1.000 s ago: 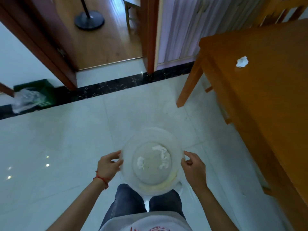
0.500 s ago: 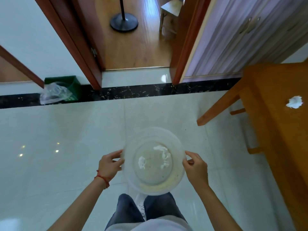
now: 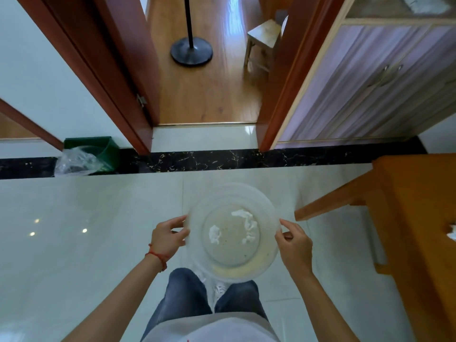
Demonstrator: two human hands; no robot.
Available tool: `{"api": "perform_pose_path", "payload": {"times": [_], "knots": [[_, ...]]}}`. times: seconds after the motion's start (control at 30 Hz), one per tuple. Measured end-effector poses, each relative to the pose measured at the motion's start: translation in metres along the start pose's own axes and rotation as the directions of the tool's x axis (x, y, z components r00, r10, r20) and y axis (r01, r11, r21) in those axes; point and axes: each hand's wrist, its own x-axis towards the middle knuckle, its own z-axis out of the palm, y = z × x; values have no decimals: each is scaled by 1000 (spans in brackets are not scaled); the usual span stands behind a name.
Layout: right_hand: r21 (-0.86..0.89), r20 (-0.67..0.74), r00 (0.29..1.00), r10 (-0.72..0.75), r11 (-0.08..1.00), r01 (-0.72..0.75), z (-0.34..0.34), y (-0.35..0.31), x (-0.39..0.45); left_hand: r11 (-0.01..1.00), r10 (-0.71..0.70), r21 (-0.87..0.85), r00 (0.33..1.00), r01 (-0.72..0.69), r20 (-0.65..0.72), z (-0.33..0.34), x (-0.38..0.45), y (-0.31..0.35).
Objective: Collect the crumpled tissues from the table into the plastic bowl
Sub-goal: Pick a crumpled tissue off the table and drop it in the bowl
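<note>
A clear plastic bowl (image 3: 267, 243) is held level above the tiled floor, in front of my legs. My left hand (image 3: 167, 239) grips its left rim and my right hand (image 3: 294, 245) grips its right rim. Inside lie crumpled white tissues: a small one (image 3: 214, 233) at the left and a longer strip (image 3: 246, 224) at the right. One more crumpled tissue (image 3: 453, 234) lies on the wooden table (image 3: 419, 198), cut off by the right edge of the frame.
A green bin with a plastic bag (image 3: 86, 156) stands by the wall at the left. Straight ahead is a doorway (image 3: 204, 134) with a lamp stand (image 3: 191, 49) and a small stool (image 3: 264, 38) beyond. A cabinet with purple doors (image 3: 370, 90) stands at the right.
My view has turned left, away from the table: the table and its tissue slid to the right edge and the doorway moved to the centre. Both hands kept hold of the bowl.
</note>
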Motion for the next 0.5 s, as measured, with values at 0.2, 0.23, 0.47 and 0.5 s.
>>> {"api": "perform_pose_path", "payload": {"times": [0.2,0.23,0.47,0.5], "knots": [[2,-40,998,46,999,-46,16,-18,65,1000,-17,24,997,15,69,3,75,42],[-1,-51,997,58,998,-58,19,-22,76,1000,-17,26,996,15,83,4,91,50],[32,-156,976,150,989,-146,41,-57,159,995,28,87,984,-44,178,5,207,121],[50,-166,971,170,985,-164,42,-61,169,994,32,97,981,-52,193,6,220,131]]}}
